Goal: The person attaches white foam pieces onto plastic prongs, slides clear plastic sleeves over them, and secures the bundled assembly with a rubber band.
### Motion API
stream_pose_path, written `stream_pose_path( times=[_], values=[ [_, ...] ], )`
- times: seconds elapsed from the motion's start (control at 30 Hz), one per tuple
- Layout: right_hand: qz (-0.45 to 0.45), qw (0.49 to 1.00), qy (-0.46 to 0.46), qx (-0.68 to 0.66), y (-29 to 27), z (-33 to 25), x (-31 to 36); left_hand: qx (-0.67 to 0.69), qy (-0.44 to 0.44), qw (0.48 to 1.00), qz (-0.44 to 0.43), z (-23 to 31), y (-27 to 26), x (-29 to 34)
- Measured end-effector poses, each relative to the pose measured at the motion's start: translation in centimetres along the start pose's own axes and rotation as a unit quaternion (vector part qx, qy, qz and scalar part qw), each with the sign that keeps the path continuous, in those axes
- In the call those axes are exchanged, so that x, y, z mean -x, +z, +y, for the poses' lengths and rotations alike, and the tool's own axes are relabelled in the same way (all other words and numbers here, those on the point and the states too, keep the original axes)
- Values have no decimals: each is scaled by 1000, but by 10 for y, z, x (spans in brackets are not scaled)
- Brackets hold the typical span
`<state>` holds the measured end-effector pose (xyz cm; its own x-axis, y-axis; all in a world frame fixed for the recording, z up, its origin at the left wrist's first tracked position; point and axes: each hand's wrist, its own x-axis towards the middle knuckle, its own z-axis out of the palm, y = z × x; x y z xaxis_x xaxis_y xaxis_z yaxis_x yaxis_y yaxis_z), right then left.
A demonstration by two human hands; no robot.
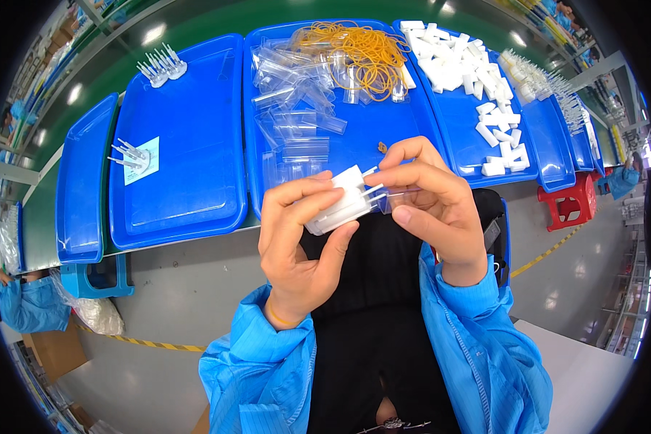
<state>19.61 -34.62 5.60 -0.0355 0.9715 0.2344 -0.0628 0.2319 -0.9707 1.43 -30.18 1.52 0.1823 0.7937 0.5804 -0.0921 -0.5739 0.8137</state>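
Over the front edge of the middle tray, my left hand (294,249) grips a white plastic part (343,208) between thumb and fingers. Thin white prongs (373,191) stick out of its right side. Close against those prongs, my right hand (441,202) pinches a small clear plastic piece (399,198) between thumb and fingers. How far the clear piece overlaps the white part is hard to make out. A yellow rubber band (282,318) circles my left wrist.
The middle blue tray (383,119) holds clear plastic sleeves (296,108) and yellow rubber bands (358,54). White foam-like blocks (463,65) fill the right tray. Pronged white parts (162,66) lie in the left tray (181,184). Red (568,206) and blue stools (98,276) stand below.
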Motion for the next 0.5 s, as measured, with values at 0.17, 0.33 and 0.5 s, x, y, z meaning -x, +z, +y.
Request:
stream_pose_path(
  times=[0.17, 0.33, 0.5],
  values=[
    [15, 996, -1, 90, 3, -6, 6, -37, 2, 999, -11, -2, -1, 0],
    [23, 991, -45, 124, 1, -1, 4, 53, -110, 991, -50, 6, -2, -3],
    [33, 997, -39, 66, 6, 1, 2, 86, -112, 989, -41, 7, -5, 0]
  ],
)
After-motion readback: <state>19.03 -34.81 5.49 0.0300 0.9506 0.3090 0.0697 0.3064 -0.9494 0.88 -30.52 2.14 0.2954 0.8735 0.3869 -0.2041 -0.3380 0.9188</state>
